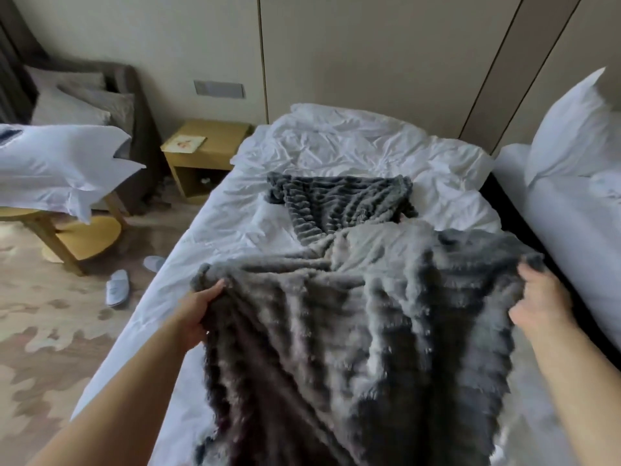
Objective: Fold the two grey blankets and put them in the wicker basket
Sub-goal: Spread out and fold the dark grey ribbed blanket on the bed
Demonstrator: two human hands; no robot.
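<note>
Closest in, the left hand (201, 309) has the near grey blanket (353, 331) by its left edge, thumb on top, fingers curled under the fur and out of sight. Across the spread, the right hand (541, 297) has the opposite corner, fingers closed round a bunch of the pile. Between the two hands the blanket is pulled wide and lifted, its lower part hanging toward the camera and its far part draped onto the bed (218, 230). It's blurred, so the fold lines can't be read.

Just beyond, touching that draped part, the second grey blanket (339, 200) lies loose and rumpled on the white sheet, mid-bed. Past it, a crumpled white duvet (353, 139) is heaped at the far end.

Off to the left there's a pair of slippers (117, 287) on the patterned carpet (40, 314), white pillows (60, 163) piled on a tabletop (13, 213), and a wooden nightstand (205, 146) beside the bed. On the right is another bed (554, 230) with an upright pillow (571, 129).
</note>
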